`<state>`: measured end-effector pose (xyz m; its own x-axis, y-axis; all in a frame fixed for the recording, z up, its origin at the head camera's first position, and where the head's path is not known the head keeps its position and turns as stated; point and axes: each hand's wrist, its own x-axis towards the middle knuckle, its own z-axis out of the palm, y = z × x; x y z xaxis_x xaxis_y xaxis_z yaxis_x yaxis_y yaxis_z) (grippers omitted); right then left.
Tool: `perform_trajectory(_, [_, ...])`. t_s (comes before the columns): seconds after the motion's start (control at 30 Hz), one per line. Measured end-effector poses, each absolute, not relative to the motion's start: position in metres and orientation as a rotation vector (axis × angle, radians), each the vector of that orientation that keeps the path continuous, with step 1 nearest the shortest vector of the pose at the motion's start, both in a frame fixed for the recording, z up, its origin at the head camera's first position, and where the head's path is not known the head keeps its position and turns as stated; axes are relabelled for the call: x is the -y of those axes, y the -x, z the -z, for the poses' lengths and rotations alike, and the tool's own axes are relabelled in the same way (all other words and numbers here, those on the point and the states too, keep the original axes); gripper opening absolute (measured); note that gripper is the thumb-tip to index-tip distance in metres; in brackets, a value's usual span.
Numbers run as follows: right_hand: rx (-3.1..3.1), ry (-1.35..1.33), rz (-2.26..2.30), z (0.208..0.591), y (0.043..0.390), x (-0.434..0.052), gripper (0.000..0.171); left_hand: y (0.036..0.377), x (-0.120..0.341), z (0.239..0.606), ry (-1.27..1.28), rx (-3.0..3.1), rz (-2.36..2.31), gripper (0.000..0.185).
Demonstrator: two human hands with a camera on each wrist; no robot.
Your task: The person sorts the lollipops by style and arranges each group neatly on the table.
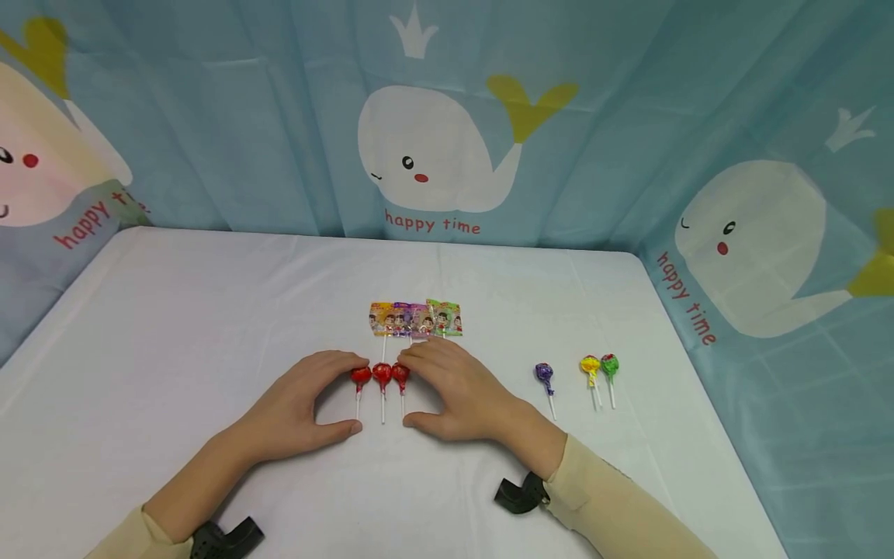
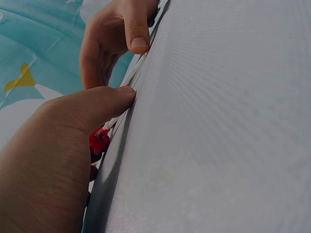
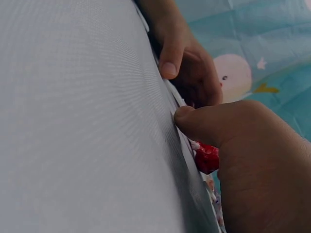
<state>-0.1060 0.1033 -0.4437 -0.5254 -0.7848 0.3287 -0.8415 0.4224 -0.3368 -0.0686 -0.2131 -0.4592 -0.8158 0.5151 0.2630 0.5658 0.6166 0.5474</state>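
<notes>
Three red lollipops stand side by side on the white cloth in the head view, sticks toward me: a left one point(image 1: 360, 376), a middle one point(image 1: 382, 374) and a right one point(image 1: 400, 374). My left hand point(image 1: 304, 405) rests at the left one, fingertips at its candy and thumb near its stick's lower end. On the other side my right hand point(image 1: 457, 388) mirrors it, fingers by the right candy and thumb beside that stick. Neither hand closes round a lollipop. Both wrist views show a red candy point(image 2: 99, 141) partly behind the thumb.
Several flat-wrapped lollipops point(image 1: 415, 319) lie in a row behind the red ones, some sticks hidden by my right hand. To the right are a purple lollipop point(image 1: 544, 373), yellow candy point(image 1: 590, 365) with two sticks below it, and a green lollipop point(image 1: 610, 364). A whale-print curtain point(image 1: 279, 116) borders the table.
</notes>
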Motion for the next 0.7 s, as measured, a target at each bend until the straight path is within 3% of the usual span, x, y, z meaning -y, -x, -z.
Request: perform_trajectory(0.7, [2.519,-1.435,-0.682,0.432,0.097,-0.116,0.074,0.069,0.213,0.459,0.919,2.765,0.963,0.083])
